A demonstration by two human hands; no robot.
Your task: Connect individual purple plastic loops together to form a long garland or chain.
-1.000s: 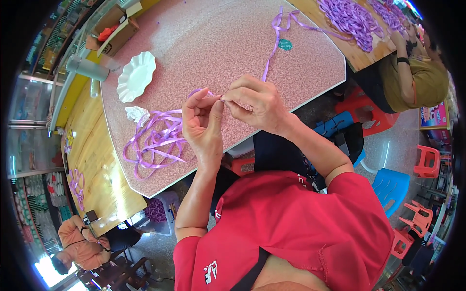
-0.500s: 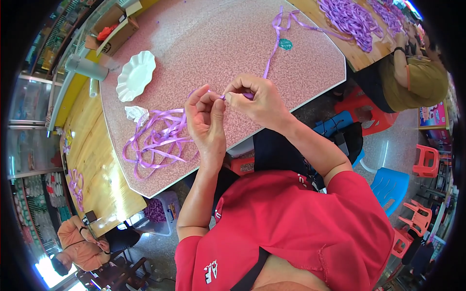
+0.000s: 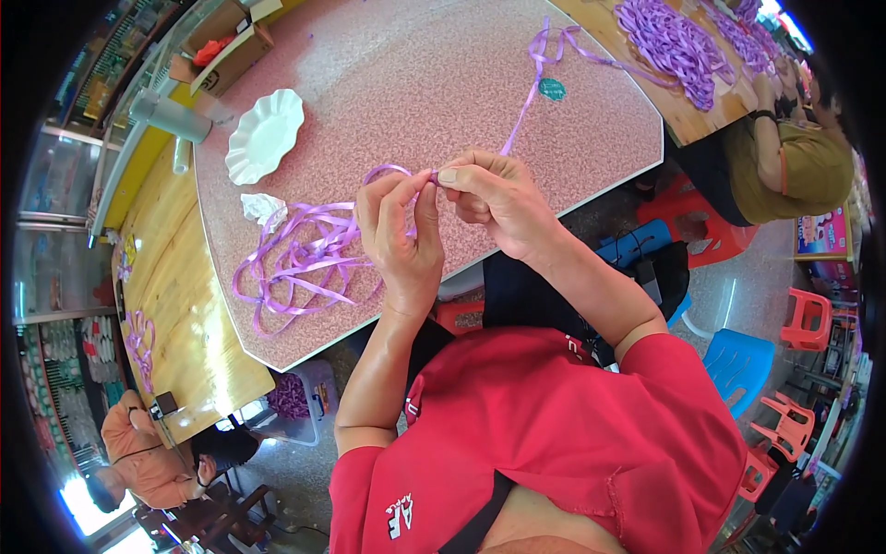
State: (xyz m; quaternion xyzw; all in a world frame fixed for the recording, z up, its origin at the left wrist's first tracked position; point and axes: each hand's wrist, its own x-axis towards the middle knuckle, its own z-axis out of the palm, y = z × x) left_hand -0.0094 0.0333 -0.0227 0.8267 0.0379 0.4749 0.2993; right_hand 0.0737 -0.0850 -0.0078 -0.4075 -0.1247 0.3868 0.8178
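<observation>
A narrow purple ribbon (image 3: 523,115) runs from the far right of the table down into my hands. My left hand (image 3: 399,226) pinches it between thumb and fingers. Close against it, my right hand (image 3: 494,196) grips the same ribbon with thumb and forefinger, so the fingertips of both hands nearly touch. The bit of ribbon between them is mostly covered by the fingers. Left of my left hand, a loose heap of purple ribbon (image 3: 305,268) lies in loops on the speckled pink table (image 3: 388,92).
A white scalloped dish (image 3: 265,137) and crumpled white paper (image 3: 264,210) lie at left, near a grey bottle (image 3: 171,117) and a cardboard box (image 3: 235,60). A big ribbon pile (image 3: 669,51) sits far right beside a seated person (image 3: 784,166). Another person (image 3: 152,452) sits lower left.
My fingertips have drawn closer together on the ribbon, and the left fingers have curled in more. The view has shifted slightly.
</observation>
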